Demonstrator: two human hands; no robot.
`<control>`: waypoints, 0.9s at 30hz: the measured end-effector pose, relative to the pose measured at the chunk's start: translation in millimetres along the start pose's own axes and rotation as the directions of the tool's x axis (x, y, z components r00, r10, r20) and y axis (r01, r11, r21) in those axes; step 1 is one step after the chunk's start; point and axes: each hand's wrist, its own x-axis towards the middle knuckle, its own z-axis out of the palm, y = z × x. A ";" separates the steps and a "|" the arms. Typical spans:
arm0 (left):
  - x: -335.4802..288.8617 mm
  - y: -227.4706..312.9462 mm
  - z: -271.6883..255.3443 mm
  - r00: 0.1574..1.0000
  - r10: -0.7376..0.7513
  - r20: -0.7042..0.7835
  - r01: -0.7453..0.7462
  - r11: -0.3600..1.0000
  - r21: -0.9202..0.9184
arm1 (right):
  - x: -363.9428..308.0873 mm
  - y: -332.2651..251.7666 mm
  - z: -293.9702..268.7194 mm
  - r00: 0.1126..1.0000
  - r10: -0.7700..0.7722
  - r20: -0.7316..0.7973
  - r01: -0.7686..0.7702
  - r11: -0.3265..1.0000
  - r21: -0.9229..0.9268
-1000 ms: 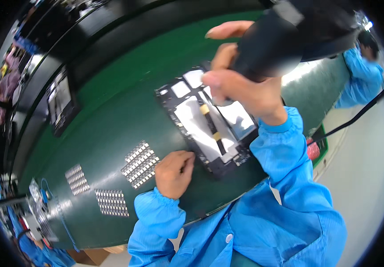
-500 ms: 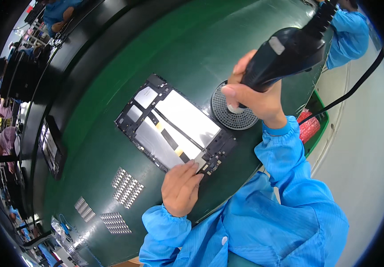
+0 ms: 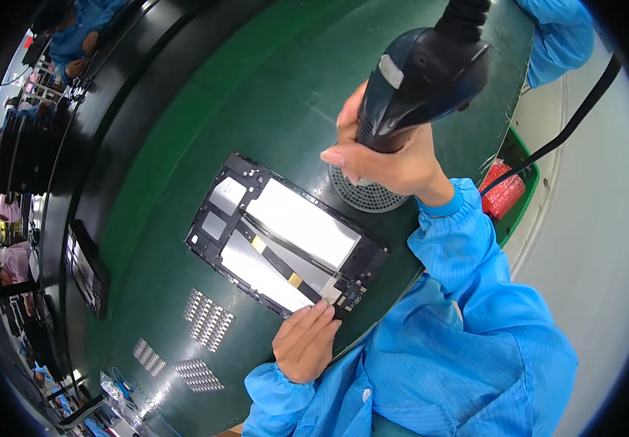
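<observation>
An opened tablet [image 3: 303, 231] lies on the green table, its silver battery panels, dark frame and ribbon cables facing up. At its near edge, my left hand [image 3: 306, 342] is closed on the frame, fingers together and fingertips beside a small circuit board; its thumb is hidden. My right hand [image 3: 402, 164] is wrapped round a black corded hand tool [image 3: 420, 80], apparently an electric screwdriver, held up beyond the tablet's right side. The tool's tip is hidden by the hand. Beneath that hand sits a round grey tray [image 3: 373, 198] full of small holes, partly covered.
Metal strips of small parts [image 3: 209, 320] lie left of my left hand, with smaller sheets nearby. Another tablet [image 3: 87, 269] is at the far left. A green bin [image 3: 529, 193] with a red bubble-wrapped bundle [image 3: 504, 191] stands right. A black cable [image 3: 580, 124] crosses there. Co-workers sit beyond.
My right hand has moved left with the tool. The tablet and my left hand appear slightly nearer to me, and the whole view has shifted a little.
</observation>
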 end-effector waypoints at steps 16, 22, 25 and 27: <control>-33.8 -48.4 -40.7 0.880 -0.299 -0.369 0.335 0.941 0.036 | 10.9 -23.0 21.3 0.982 -0.188 -0.010 0.188 0.979 0.074; -27.8 -56.1 -49.1 0.882 -0.317 -0.348 0.375 0.920 0.112 | 11.5 -23.8 90.9 0.950 -0.143 0.276 0.124 0.989 0.084; -32.5 -56.9 -48.0 0.862 -0.346 -0.369 0.392 0.918 0.053 | 11.7 -18.7 125.4 0.912 -0.099 0.397 0.106 0.994 0.004; -34.9 -57.2 -48.8 0.858 -0.357 -0.370 0.399 0.916 0.041 | 12.7 -6.0 140.4 0.886 -0.094 0.455 0.098 0.995 0.016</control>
